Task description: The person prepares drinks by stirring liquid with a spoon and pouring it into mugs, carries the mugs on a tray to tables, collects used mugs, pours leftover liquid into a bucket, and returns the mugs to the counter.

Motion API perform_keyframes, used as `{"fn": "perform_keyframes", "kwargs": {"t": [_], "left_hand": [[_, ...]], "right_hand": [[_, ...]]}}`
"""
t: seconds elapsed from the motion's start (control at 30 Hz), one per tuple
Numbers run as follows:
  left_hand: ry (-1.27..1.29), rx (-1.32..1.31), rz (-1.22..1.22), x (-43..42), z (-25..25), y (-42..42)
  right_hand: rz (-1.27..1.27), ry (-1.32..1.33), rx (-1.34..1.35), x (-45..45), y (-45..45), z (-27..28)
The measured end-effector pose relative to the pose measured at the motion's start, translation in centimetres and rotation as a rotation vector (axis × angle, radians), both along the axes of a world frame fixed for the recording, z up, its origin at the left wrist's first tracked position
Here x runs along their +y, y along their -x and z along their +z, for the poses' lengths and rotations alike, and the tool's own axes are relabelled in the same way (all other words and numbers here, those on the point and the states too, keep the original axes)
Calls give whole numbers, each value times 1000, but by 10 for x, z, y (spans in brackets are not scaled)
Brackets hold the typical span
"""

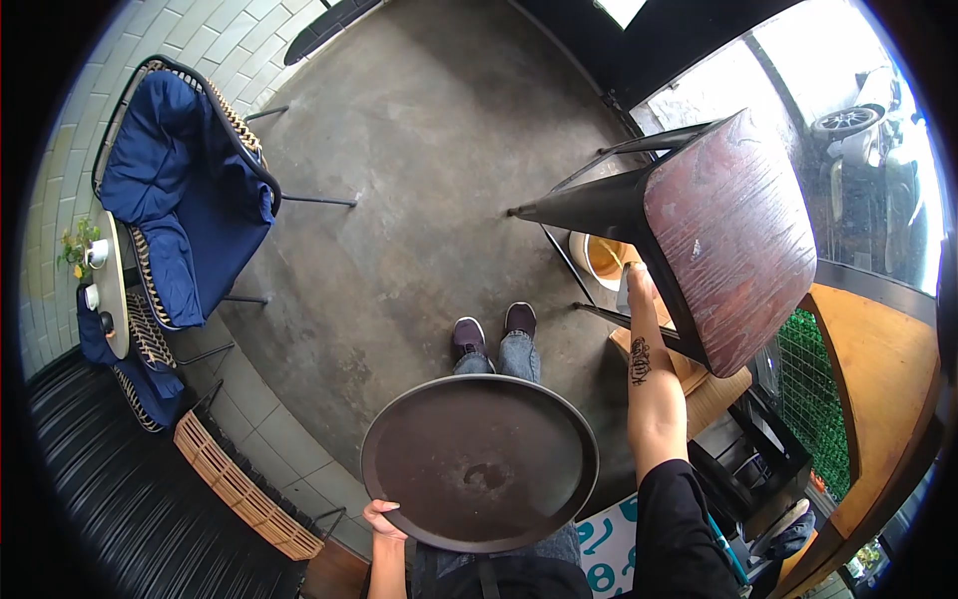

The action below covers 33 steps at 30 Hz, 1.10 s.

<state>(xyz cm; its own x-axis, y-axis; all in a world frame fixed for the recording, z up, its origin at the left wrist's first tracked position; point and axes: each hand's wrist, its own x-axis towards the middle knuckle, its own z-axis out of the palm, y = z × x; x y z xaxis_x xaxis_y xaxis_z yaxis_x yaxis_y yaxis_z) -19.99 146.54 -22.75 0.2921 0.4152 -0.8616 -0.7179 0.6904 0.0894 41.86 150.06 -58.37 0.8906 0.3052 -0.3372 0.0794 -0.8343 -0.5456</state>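
A round dark brown tray (429, 449) is held flat in front of my body, with a wet-looking patch near its middle. My left hand (385, 520) grips its lower left rim, thumb on top. My right arm reaches forward to the right, and my right hand (640, 281) is beside the stool with the worn reddish-brown seat (733, 240). A greyish object (624, 292) shows at the fingers of my right hand, partly hidden. Just beyond that hand, under the stool, stands a white container (587, 262) with something orange-brown inside.
Blue-cushioned chairs (190, 200) and a small round table (113, 290) with a plant and cups stand at the left. A woven bench edge (244, 489) lies lower left. Cardboard (723, 404) and black shelving (748, 459) are at the right, near a window.
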Motion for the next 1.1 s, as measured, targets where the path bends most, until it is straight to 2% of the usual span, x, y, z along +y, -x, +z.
{"fn": "perform_keyframes", "kwargs": {"t": [0.07,0.1,0.17,0.23,0.3,0.43,0.5,0.53,0.6,0.63,0.7,0.73,0.77,0.8,0.87,0.93,0.97,1.03,1.1], "left_hand": [[11,1,-6,1,1,1],[11,3,-9,1,1,0],[10,4,-13,2,2,-1],[3,-19,-11,3,2,-1],[4,-4,-16,1,-1,2],[17,-14,-5,0,1,3],[25,-8,-8,-3,-4,9],[34,-2,-8,-2,-5,10],[29,53,-29,2,-6,8],[30,110,-48,4,-6,6],[13,105,-65,12,-10,7],[7,108,-81,17,-12,8],[-15,95,-88,25,-15,11],[-16,71,-96,31,-17,15],[-45,30,-119,48,-17,19],[-73,86,-210,67,-15,19],[-101,72,-225,76,-15,21],[-83,103,-317,93,-20,20],[-117,89,-388,107,-18,10]], "right_hand": [[115,476,-119,26,8,52],[113,476,-122,36,13,77],[203,696,6,52,25,116],[170,653,-80,56,39,135],[324,619,-214,61,46,152],[367,637,-208,68,58,174],[261,466,-385,57,62,156],[257,460,-387,46,58,129],[158,-54,-364,28,51,95],[122,-124,-211,26,63,105],[-89,-435,201,26,96,144],[-62,-406,326,28,115,186],[41,-453,257,17,126,184],[41,-526,297,17,146,221],[26,-499,367,11,174,276],[242,-548,217,0,195,331],[181,-580,284,0,208,365],[174,-607,244,-8,227,418],[181,-667,224,-32,242,435]]}}
